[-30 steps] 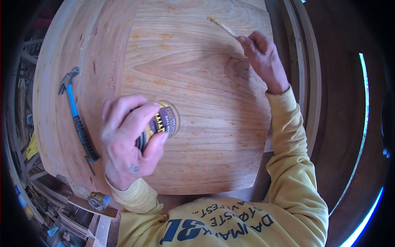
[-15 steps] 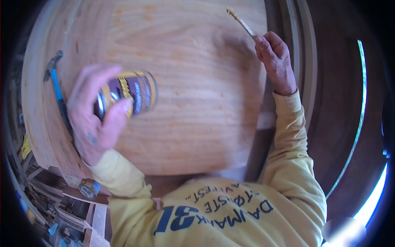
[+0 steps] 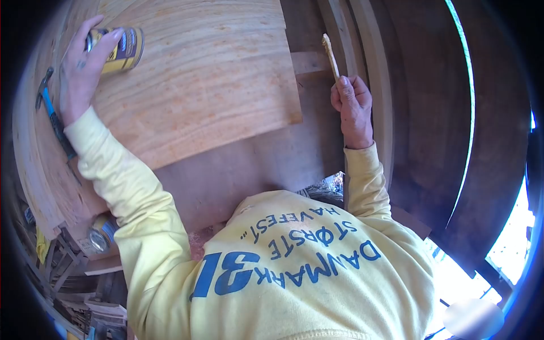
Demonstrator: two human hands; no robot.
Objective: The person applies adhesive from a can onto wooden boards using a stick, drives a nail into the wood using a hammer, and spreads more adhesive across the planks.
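My left hand is wrapped round a can with a yellow and purple label, which lies tilted over the upper left of the wooden panel. Pinched in my right hand is a thin stick, its tip pointing up and coated with something pale. That hand is beyond the panel's right edge, in front of long wooden beams. A hammer with a blue and black handle lies to the left of my left forearm.
A second can stands at the lower left, beside my left sleeve. Yellow cloth and stacked wood pieces are at the far left. Long upright beams and a dark wooden wall fill the right side.
The view has turned, and the panel now sits further up and left. My left hand has moved up and left with the can. The stick in my right hand points more upright.
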